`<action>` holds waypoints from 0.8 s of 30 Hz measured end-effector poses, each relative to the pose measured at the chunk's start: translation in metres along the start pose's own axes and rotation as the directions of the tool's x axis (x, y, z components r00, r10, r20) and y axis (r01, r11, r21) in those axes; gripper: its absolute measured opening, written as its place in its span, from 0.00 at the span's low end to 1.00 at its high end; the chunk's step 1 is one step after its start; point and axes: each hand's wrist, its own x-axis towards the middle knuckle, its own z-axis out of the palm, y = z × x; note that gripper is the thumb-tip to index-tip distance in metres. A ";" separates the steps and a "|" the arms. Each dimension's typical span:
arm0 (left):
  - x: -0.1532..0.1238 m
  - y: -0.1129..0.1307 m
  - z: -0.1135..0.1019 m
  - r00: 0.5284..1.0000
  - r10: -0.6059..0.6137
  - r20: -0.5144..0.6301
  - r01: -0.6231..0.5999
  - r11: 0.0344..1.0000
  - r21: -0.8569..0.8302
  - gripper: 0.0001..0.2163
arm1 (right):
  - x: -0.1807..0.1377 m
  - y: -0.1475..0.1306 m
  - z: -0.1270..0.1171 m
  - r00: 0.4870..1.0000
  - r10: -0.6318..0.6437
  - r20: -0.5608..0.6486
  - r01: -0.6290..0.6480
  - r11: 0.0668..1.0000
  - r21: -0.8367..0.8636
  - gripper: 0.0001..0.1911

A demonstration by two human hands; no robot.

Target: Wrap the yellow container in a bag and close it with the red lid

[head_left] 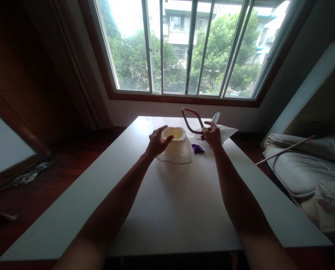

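A small bin [177, 152] with a whitish, thin bag draped over its rim stands toward the far end of the white table [167, 202]. Its inside looks yellowish. My left hand [157, 142] is at the bin's left side, thumb and fingers spread by the rim; whether it presses on the bag I cannot tell. Raised to the right of the bin, my right hand [212, 134] grips a brown, rounded-rectangular ring [194, 131] at its lower right corner. A crumpled purple cloth-like piece [198, 149] lies between the bin and my right hand.
Behind my right hand lies a white sheet-like thing [228, 131]. Beyond the table is a window [175, 56]. At right, a covered padded piece [302, 165] has a thin stick [285, 150] across it. Cables [29, 176] lie on the floor at left.
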 end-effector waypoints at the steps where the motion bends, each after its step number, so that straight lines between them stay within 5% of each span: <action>1: 0.000 0.003 -0.001 0.999 0.043 -0.001 -0.043 0.999 -0.002 0.31 | -0.003 -0.001 0.003 1.000 0.001 0.010 -0.001 1.000 -0.003 0.26; 6: -0.002 0.021 -0.006 0.989 0.149 0.014 -0.149 0.988 0.030 0.40 | -0.013 -0.005 0.016 0.999 -0.030 0.031 0.032 0.997 -0.073 0.24; 17: 0.000 0.044 -0.016 1.000 -0.028 0.007 0.027 0.988 0.150 0.25 | -0.021 -0.005 0.032 0.976 -0.166 0.142 0.189 0.969 -0.160 0.21; 24: 0.009 0.024 -0.031 0.989 -0.132 0.060 0.121 0.980 0.158 0.24 | -0.023 -0.001 0.036 0.859 -0.416 0.299 0.444 0.895 -0.031 0.27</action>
